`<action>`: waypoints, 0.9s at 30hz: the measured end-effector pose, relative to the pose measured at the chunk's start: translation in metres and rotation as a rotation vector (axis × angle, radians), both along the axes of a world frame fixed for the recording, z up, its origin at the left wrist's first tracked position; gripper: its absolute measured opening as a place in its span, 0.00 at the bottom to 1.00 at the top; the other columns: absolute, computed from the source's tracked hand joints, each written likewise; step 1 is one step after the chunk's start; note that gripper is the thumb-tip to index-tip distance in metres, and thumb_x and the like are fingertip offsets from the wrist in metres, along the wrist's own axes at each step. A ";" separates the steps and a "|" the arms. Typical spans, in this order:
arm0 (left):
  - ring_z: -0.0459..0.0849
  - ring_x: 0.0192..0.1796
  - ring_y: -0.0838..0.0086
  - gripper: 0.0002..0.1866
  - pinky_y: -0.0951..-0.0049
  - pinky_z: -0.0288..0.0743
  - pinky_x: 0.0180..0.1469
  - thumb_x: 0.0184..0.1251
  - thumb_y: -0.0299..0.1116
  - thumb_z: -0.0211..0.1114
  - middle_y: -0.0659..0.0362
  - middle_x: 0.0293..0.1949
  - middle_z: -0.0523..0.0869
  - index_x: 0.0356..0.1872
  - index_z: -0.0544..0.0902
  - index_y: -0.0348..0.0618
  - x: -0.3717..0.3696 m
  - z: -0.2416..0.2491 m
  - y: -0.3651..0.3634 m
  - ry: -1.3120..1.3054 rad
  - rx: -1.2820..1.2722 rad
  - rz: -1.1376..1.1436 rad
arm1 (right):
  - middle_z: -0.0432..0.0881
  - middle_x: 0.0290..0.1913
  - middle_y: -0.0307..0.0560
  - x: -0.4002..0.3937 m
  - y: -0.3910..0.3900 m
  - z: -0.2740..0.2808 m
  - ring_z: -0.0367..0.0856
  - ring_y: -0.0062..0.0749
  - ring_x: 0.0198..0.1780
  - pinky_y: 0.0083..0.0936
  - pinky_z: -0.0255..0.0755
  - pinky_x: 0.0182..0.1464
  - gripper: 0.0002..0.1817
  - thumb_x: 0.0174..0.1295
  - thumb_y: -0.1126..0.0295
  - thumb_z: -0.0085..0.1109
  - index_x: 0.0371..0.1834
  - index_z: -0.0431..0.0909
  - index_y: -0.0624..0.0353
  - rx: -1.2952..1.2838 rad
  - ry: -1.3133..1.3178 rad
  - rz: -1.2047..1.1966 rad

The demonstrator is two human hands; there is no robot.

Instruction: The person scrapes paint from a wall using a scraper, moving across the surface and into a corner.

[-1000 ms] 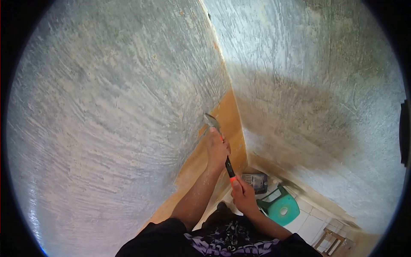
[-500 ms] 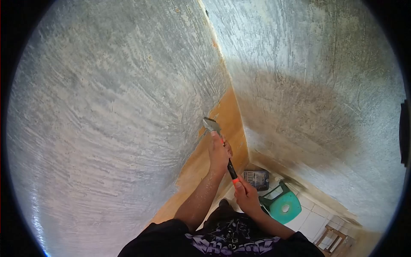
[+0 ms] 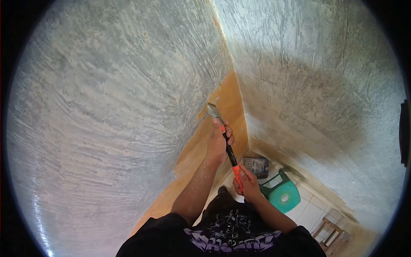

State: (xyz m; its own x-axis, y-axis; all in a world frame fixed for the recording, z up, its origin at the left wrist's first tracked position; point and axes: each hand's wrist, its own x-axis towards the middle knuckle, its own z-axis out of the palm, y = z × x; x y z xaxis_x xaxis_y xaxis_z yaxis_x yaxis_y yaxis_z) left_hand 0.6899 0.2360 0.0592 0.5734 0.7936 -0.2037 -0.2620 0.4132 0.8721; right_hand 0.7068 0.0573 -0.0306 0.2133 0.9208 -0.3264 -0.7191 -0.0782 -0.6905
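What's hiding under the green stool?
Under the green stool, a bit of pale floor peeks through by its legs, and something pale shows through the hole on top. The rest is covered, so I can't tell.

You have room above the green stool point(image 3: 292, 191). Beside it, the dark tray point(image 3: 257, 166) blocks you; beyond it, the wall point(image 3: 306, 124).

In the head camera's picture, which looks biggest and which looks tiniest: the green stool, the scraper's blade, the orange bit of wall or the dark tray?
From largest to smallest, as they look here:
orange bit of wall, partly behind an arm
green stool
dark tray
scraper's blade
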 end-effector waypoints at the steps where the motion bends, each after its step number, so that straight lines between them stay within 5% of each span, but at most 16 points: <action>1: 0.61 0.18 0.81 0.26 0.78 0.60 0.24 0.78 0.63 0.39 0.67 0.22 0.64 0.42 0.68 0.50 -0.002 0.003 0.001 -0.011 -0.038 -0.026 | 0.70 0.24 0.38 0.001 0.000 -0.002 0.64 0.16 0.18 0.15 0.61 0.20 0.26 0.77 0.58 0.46 0.75 0.61 0.52 0.007 -0.045 -0.014; 27: 0.53 0.16 0.84 0.25 0.80 0.50 0.17 0.78 0.63 0.37 0.69 0.19 0.58 0.38 0.65 0.52 0.016 -0.010 0.008 -0.044 -0.010 0.040 | 0.70 0.21 0.38 0.018 0.019 -0.020 0.62 0.16 0.16 0.15 0.58 0.18 0.25 0.78 0.56 0.44 0.72 0.66 0.54 0.023 -0.168 -0.047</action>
State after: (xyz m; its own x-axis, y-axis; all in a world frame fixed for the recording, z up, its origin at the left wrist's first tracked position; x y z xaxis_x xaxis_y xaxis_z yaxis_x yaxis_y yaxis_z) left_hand 0.7056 0.2439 0.0493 0.5501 0.8138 -0.1873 -0.3161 0.4106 0.8553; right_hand 0.7248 0.0767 -0.0506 0.3065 0.9151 -0.2619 -0.5960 -0.0300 -0.8024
